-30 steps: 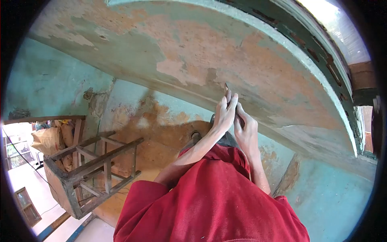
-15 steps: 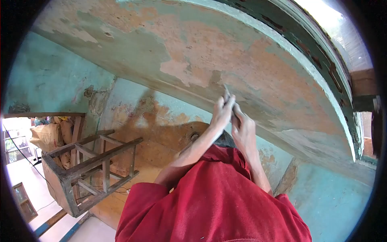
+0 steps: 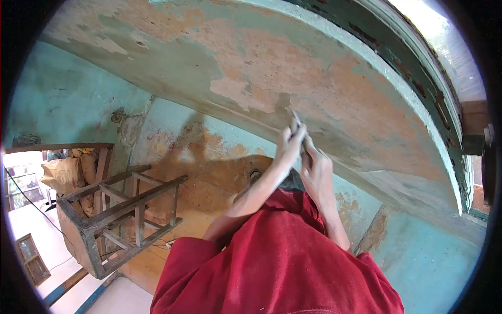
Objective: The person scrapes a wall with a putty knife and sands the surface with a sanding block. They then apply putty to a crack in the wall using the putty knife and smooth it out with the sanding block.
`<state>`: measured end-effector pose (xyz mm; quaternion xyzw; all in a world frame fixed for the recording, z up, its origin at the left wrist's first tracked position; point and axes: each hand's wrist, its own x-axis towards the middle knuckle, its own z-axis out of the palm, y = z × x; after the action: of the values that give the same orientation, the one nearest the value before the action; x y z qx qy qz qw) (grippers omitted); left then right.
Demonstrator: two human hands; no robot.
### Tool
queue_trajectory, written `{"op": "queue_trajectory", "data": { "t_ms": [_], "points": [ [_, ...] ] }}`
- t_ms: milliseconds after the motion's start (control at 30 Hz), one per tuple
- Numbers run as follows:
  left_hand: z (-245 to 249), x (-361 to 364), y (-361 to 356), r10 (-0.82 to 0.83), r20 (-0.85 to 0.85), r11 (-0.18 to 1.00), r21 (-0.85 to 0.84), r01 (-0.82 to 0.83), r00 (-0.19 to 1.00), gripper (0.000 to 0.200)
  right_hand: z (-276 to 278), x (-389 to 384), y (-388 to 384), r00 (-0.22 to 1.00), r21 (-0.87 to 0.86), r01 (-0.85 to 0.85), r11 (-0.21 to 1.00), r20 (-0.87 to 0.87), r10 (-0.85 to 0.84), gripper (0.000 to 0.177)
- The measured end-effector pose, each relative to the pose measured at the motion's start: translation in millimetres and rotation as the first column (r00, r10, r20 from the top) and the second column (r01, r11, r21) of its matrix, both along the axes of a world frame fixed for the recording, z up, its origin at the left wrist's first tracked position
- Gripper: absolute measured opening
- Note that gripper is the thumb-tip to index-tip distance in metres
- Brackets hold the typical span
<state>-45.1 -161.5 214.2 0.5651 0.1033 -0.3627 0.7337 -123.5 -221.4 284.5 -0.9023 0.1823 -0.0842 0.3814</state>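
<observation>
A thin, greyish scraper-like tool [image 3: 296, 116] points up at the patchy, peeling plaster surface [image 3: 293, 78]. My left hand [image 3: 289, 147] is closed around it just below its tip. Close beside it on the right, my right hand [image 3: 317, 167] is also closed, its fingers at the lower part of the same tool. The tool's exact shape is hidden by the fingers. Its tip is at or very near the plaster; contact cannot be made out. Both bare forearms come out of red sleeves.
A wooden stool-like frame [image 3: 128, 209] lies at a slant on the left. Behind it are brown sacks [image 3: 63, 175] by an opening. Turquoise walls [image 3: 68, 94] with worn patches surround the plaster. A curved white edge [image 3: 418, 112] runs along the upper right.
The view has shifted slightly, so the stool and wall appear a little further right. Both hands keep nearly the same pose, and the tool tip has barely moved.
</observation>
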Motion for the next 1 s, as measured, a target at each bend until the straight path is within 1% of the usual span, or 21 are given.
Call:
{"op": "queue_trajectory", "data": {
  "t_ms": [67, 100, 133, 200, 267, 300, 333, 400, 433, 533, 567, 600, 667, 700, 733, 800, 833, 867, 933, 967, 1000],
  "points": [
    [-23.2, -4.4, -12.6, 0.001, 0.078, 0.999, 0.041, -0.004, 0.997, 0.036, 10.0, -2.8, -6.4, 0.998, 0.019, 0.053, 0.998, -0.017, -0.053, 0.043],
    [-17.1, -1.4, -8.6, 0.056, 0.114, 0.998, 0.019, -0.058, 0.992, 0.034, 5.9, 3.9, -3.4, 0.999, -0.005, 0.042, 0.999, -0.026, -0.043, 0.044],
    [-21.2, 4.9, -4.8, 0.083, 0.068, 0.996, -0.05, -0.08, 0.994, 0.031, -7.3, 8.6, -2.0, 1.0, -0.022, -0.012, 1.0, 0.019, 0.012, 0.046],
    [-21.6, 7.0, 3.3, 0.062, 0.016, 0.993, -0.101, -0.06, 0.998, 0.027, -12.3, 4.3, 3.3, 0.999, -0.005, 0.006, 1.0, 0.044, -0.006, 0.045],
    [-8.1, -5.2, -5.6, 0.043, 0.092, 0.994, -0.104, -0.033, 0.995, 0.029, 10.4, -3.4, -0.6, 0.999, 0.011, 0.031, 0.999, -0.009, -0.03, 0.044],
    [-12.3, -8.7, -13.5, 0.077, 0.059, 0.997, -0.008, -0.077, 0.995, 0.031, 19.1, -4.3, -4.9, 0.997, 0.019, 0.055, 0.998, -0.062, -0.053, 0.044],
    [-29.8, -8.1, -11.1, 0.07, 0.052, 0.998, -0.002, -0.07, 0.996, 0.031, 7.9, -2.6, -4.1, 0.996, 0.024, 0.062, 0.998, -0.07, -0.06, 0.044],
    [-61.1, 5.5, -5.6, 0.143, 0.036, 0.979, -0.152, -0.136, 0.989, 0.037, -24.3, 8.6, -5.1, 0.997, -0.03, -0.026, 0.999, -0.075, 0.023, 0.045],
    [-25.2, 8.0, 3.4, 0.12, -0.024, 0.991, -0.064, -0.121, 0.992, 0.04, -21.6, 8.7, -1.7, 0.997, -0.063, -0.049, 0.997, -0.064, 0.045, 0.045],
    [-17.5, -6.2, -7.9, 0.079, 0.088, 0.994, -0.087, -0.071, 0.993, 0.039, 18.5, -1.2, -1.6, 0.999, -0.02, 0.032, 0.999, -0.001, -0.033, 0.043],
    [-19.7, -2.5, -5.4, -0.006, 0.156, 0.999, 0.038, 0.0, 0.988, 0.036, 15.0, 1.8, -2.0, 0.999, -0.023, 0.047, 0.999, -0.009, -0.047, 0.044],
    [-33.6, 3.8, -1.9, -0.012, 0.157, 0.999, 0.04, 0.005, 0.988, 0.036, -0.9, 6.3, -2.9, 0.999, -0.021, 0.052, 0.998, -0.008, -0.053, 0.044],
    [-67.9, 10.1, 1.7, 0.095, 0.019, 0.994, -0.06, -0.093, 0.995, 0.036, -35.5, 11.1, -4.5, 0.992, -0.1, -0.075, 0.992, -0.113, 0.063, 0.047],
    [-61.5, 8.7, 1.7, 0.068, -0.006, 0.975, -0.211, -0.068, 0.998, 0.038, -14.5, 9.9, -0.9, 0.991, -0.103, -0.066, 0.992, -0.122, 0.054, 0.046],
    [-1.4, 3.0, 2.8, 0.109, 0.009, 0.987, -0.12, -0.107, 0.994, 0.035, 3.1, 8.0, -0.4, 0.99, -0.102, -0.075, 0.992, -0.125, 0.062, 0.046],
    [-20.5, -2.4, -8.0, 0.054, 0.145, 0.998, -0.027, -0.051, 0.988, 0.021, 25.8, 2.8, -2.5, 0.996, -0.009, 0.025, 1.0, -0.082, -0.026, 0.045],
    [-25.1, -1.4, -7.3, 0.058, 0.116, 0.998, -0.001, -0.059, 0.991, 0.022, 13.1, 4.8, -3.1, 1.0, -0.041, 0.0, 0.999, -0.03, -0.002, 0.046],
    [-30.4, 4.7, -3.4, 0.074, 0.024, 0.996, -0.051, -0.073, 0.997, 0.024, -1.6, 7.1, -4.8, 1.0, -0.044, 0.004, 0.999, -0.024, -0.005, 0.046],
    [-22.5, 18.9, 8.2, 0.013, -0.03, 0.99, -0.139, -0.017, 0.999, 0.026, -7.2, 19.0, -3.1, 0.985, -0.104, -0.095, 0.99, -0.154, 0.079, 0.048],
    [-14.1, 9.3, 4.0, 0.058, -0.002, 0.998, -0.023, -0.058, 0.998, 0.028, 4.4, 8.6, -5.2, 0.988, -0.096, -0.083, 0.992, -0.139, 0.069, 0.049],
    [-5.6, 2.5, 2.0, 0.036, 0.064, 0.998, -0.056, -0.032, 0.997, 0.027, 14.1, 5.6, -4.9, 0.986, -0.093, -0.086, 0.992, -0.148, 0.072, 0.049]
  ]
}}
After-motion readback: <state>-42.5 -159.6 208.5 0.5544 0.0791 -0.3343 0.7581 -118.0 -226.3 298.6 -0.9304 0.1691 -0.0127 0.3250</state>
